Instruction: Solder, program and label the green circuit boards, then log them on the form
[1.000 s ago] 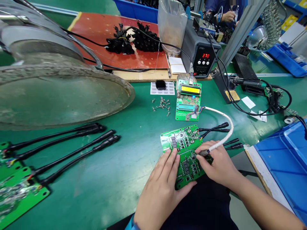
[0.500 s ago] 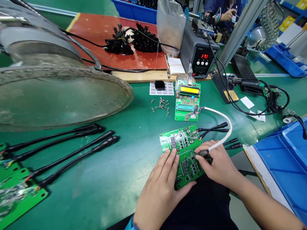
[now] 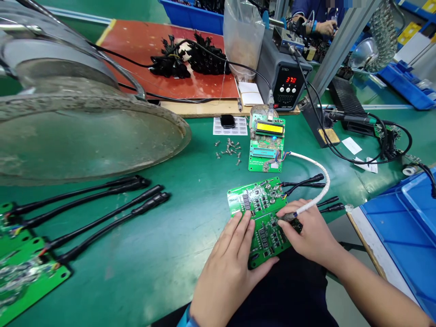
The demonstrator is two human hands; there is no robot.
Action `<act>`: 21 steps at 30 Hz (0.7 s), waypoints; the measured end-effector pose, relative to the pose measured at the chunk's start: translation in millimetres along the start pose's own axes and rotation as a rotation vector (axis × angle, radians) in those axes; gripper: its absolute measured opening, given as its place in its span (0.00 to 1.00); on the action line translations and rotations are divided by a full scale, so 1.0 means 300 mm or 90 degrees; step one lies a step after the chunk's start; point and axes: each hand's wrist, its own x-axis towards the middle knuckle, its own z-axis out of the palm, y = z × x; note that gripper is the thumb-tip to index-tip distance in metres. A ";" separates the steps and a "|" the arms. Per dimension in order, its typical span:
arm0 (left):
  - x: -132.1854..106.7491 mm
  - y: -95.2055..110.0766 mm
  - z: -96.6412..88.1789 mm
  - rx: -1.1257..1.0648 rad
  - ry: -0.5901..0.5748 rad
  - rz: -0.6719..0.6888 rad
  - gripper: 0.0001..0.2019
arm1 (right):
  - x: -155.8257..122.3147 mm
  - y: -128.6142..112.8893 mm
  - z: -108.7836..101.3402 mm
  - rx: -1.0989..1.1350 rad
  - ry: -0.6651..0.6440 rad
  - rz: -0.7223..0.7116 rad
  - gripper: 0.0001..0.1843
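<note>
A green circuit board with a dark digit display lies at the table's front edge, joined edge to edge with a similar board behind it. My left hand grips its left side, fingers on top and thumb along the front edge. Between thumb and fingers, my right hand pinches a dark probe connector against the board; its tip is hidden. A white sleeved cable runs from that connector to a programmer board with a lit yellow screen. Black leads extend rightward from the boards.
A large hood fills the left side, above more boards with black leads. Loose screws lie mid-table. Behind are a soldering station reading 370 and an iron. Blue bins stand right. A co-worker's hand shows far back.
My hands, the boards and the connector keep their places. In the background, the co-worker's hand has shifted slightly. The view has moved very little.
</note>
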 end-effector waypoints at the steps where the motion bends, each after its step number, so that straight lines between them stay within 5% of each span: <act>1: -0.001 0.000 0.000 0.001 0.001 0.000 0.32 | 0.000 0.000 0.000 0.002 -0.001 0.000 0.05; 21: 0.003 0.005 -0.004 0.013 -0.006 0.006 0.32 | 0.001 0.005 0.004 0.003 -0.003 -0.003 0.06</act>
